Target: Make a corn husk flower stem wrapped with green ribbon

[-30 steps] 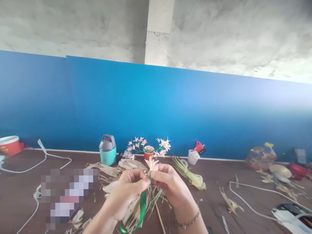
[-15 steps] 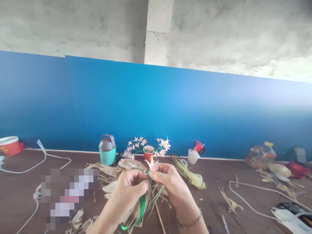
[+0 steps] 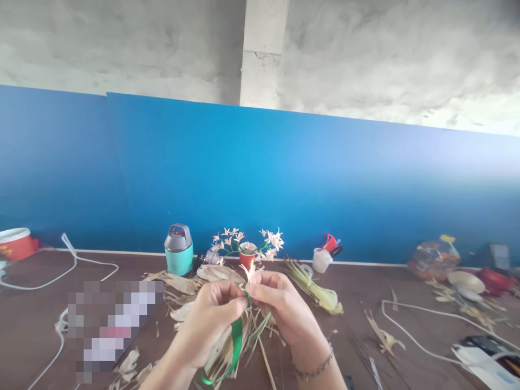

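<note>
So both hands are up close in the middle: left hand (image 3: 215,319) has its fingers pinched on the green ribbon (image 3: 236,344), which loops down below it, and the right hand (image 3: 284,306) has its fingers closed round the base of a pale flower (image 3: 249,272). There's a bracelet (image 3: 312,372) on the right wrist. Dried husks (image 3: 179,283) are spread under and left of the hands, and a green bundle (image 3: 314,290) lies on the brown counter (image 3: 345,341) to the right. Further back, a red cup (image 3: 247,258) stands between sprays of little flowers (image 3: 273,241), with a teal jug (image 3: 179,254) off left and a white cup (image 3: 322,261) off right, all near the blue panel (image 3: 244,173).
</note>
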`<state>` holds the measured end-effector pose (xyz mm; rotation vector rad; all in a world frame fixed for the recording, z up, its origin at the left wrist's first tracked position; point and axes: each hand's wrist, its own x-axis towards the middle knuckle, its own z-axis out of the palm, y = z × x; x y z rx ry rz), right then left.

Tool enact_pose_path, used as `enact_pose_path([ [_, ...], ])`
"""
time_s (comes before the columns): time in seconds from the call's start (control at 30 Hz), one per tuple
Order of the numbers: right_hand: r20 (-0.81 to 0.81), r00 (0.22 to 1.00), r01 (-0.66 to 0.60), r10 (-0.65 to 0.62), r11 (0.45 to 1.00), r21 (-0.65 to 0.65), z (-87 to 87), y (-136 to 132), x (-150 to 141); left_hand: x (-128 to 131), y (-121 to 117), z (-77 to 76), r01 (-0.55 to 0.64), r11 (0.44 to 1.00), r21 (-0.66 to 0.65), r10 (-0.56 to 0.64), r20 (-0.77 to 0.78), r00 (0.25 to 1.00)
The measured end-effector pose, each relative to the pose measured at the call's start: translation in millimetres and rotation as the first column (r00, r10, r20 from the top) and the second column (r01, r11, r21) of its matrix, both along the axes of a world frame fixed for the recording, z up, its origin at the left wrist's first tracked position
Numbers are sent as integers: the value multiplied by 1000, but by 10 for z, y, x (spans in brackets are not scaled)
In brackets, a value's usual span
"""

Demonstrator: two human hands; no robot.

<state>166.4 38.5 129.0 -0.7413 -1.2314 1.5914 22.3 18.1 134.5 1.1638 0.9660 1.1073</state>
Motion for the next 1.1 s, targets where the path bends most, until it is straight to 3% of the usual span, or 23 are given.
enact_pose_path([
  [0.17, -100, 986, -137, 135, 990, -21, -55, 17, 1, -24, 6, -13, 59, 995, -82, -45, 164, 985],
  [0.4, -148, 987, -66, 57, 996, -55, -89, 32, -19, -8, -6, -3, 73, 993, -95, -54, 192, 980],
  [0.67, -93, 989, 111, -111, 994, -10, 12, -46, -91, 4, 32, -83, -49, 997, 55, 50, -19, 999],
  [0.9, 229, 906, 328, -356, 933, 151, -67, 24, -110, 53, 47, -159, -172, 935, 311, 253, -241, 937],
  [1.1, 185, 938, 281, -293, 956, 89, -35, -20, -114, 68, -41, -19, -140, 965, 224, 176, -146, 974],
])
